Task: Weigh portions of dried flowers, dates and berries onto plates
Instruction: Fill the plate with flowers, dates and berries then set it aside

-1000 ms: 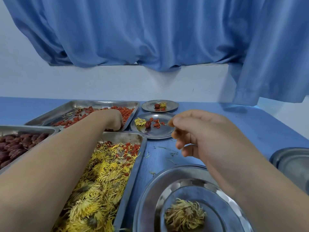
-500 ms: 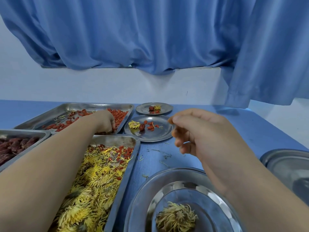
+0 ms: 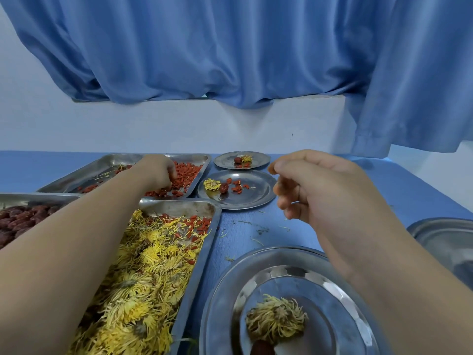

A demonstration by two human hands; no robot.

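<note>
So the left hand (image 3: 158,172) is up in the upper left-centre of the frame, down in the berry tray (image 3: 84,172), fingers curled into the pile of red berries (image 3: 188,172). Honestly can't tell if it has actually pinched any, the fingertips are buried. The right hand (image 3: 322,193) hangs mid-frame on the right, above the blue table (image 3: 243,239), fingers curled in with the thumb pressed to the forefinger. I can't make out anything between them.

The near plate (image 3: 222,290) sits bottom centre with one dried flower (image 3: 276,319) on it and a date (image 3: 261,348) touching the flower at the bottom edge. The flower tray (image 3: 213,226) is just left of it, under the left forearm. The date tray (image 3: 25,197) is at the left edge. Beyond the right hand's fingertips are a middle plate (image 3: 256,198) and a far plate (image 3: 258,160), each holding a flower, a date and a few berries.
</note>
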